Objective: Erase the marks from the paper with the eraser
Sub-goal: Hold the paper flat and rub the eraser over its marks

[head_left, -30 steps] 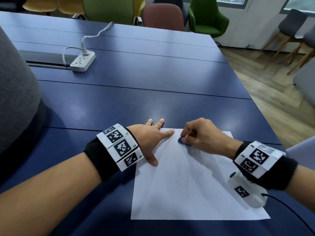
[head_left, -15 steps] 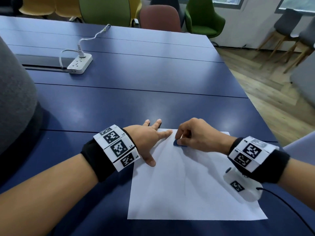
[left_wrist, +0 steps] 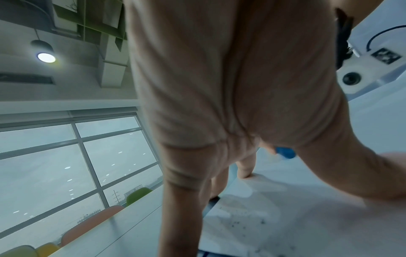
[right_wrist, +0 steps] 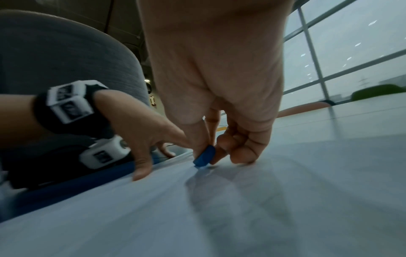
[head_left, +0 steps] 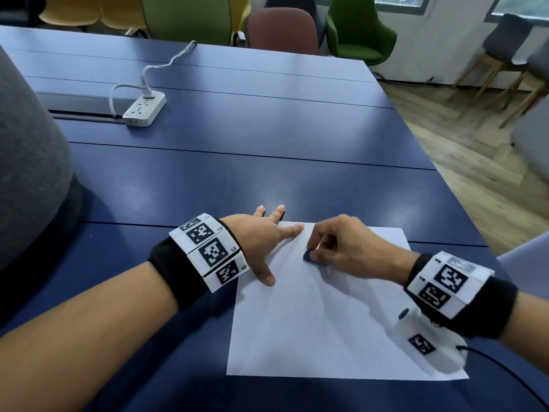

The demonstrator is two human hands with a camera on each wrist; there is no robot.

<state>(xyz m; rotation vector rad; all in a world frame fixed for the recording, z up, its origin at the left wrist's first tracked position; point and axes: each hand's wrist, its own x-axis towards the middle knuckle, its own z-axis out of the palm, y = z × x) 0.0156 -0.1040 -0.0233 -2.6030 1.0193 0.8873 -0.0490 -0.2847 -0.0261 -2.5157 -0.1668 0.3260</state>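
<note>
A white sheet of paper [head_left: 320, 319] lies on the blue table [head_left: 237, 173] in front of me. Faint grey pencil streaks run down its middle. My right hand [head_left: 341, 248] pinches a small blue eraser [head_left: 307, 257] between thumb and fingers and presses its edge on the paper near the far left corner; the eraser [right_wrist: 205, 157] shows clearly in the right wrist view. My left hand [head_left: 264, 245] lies flat with spread straight fingers on the sheet's far left edge, holding it down. Dark eraser crumbs [left_wrist: 246, 224] speckle the paper in the left wrist view.
A white power strip [head_left: 145, 111] with its cable lies at the table's far left beside a grey cable tray. Coloured chairs [head_left: 356, 34] stand behind the far edge. A grey chair back [head_left: 26, 162] rises at my left. The table's right edge drops to a wooden floor.
My right hand with the eraser has shifted slightly toward me and left on the paper. My left hand stays pressed on the sheet's edge.
</note>
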